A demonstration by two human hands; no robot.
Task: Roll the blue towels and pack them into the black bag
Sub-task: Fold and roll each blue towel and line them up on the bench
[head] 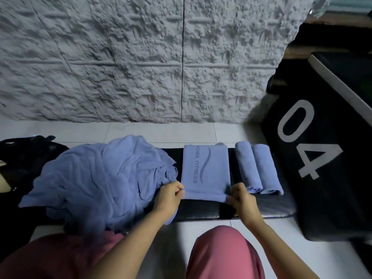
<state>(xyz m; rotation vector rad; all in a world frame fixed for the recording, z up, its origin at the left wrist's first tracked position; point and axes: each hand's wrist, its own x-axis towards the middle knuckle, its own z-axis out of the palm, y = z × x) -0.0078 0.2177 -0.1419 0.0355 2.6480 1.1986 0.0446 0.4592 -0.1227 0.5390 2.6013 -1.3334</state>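
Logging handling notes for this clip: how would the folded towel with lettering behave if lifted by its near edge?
Probably floppy: the folded towel lies flat on the bench, and the pile beside it slumps in creases. Likely light: left hand and right hand merely pinch its near corners. Layers may slide apart.

The single view comes from a wide-angle camera on the person's head, looking forward and steeply down past the pink-clad knees (221,254) onto the black desk (201,210). It sits near. The left hand (169,196) and right hand (241,200) pinch the folded towel (205,170) just below frame centre, and the textured wall (141,57) fills the upper half.
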